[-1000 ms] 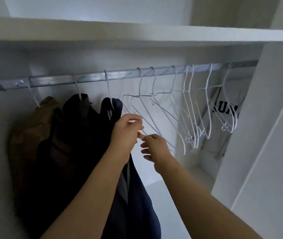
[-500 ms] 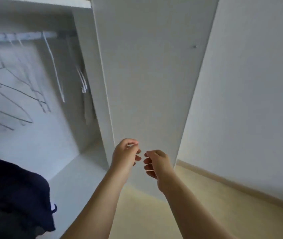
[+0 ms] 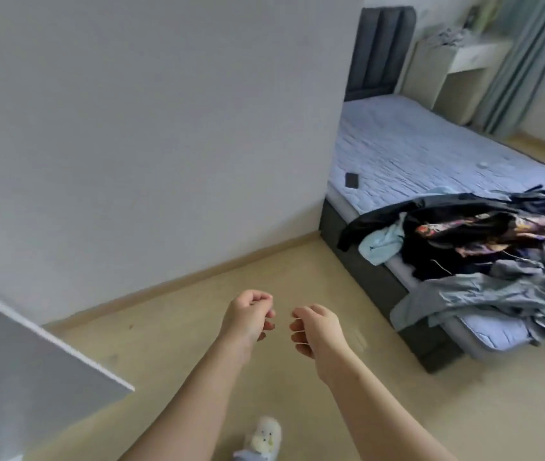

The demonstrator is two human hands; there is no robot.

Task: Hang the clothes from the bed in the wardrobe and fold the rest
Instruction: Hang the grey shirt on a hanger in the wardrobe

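Note:
A pile of clothes (image 3: 483, 244) lies on the near end of the bed (image 3: 407, 154) at the right: a black printed garment, a light blue piece and a grey jacket hanging over the edge. My left hand (image 3: 247, 316) and my right hand (image 3: 317, 329) hang side by side in front of me above the wooden floor, fingers loosely curled, holding nothing. Both are well to the left of the bed. The wardrobe's rail and hangers are out of view.
A white wardrobe door edge (image 3: 48, 344) juts in at the lower left. A white wall (image 3: 164, 128) fills the left and centre. A small dark phone (image 3: 351, 180) lies on the mattress. My slipper (image 3: 262, 439) shows at the bottom. A desk (image 3: 457, 61) stands beyond the bed.
My view has swung right from the wardrobe rail and hangers, past the wardrobe side, to the bed. My hands left the hangers and hang empty in front of me.

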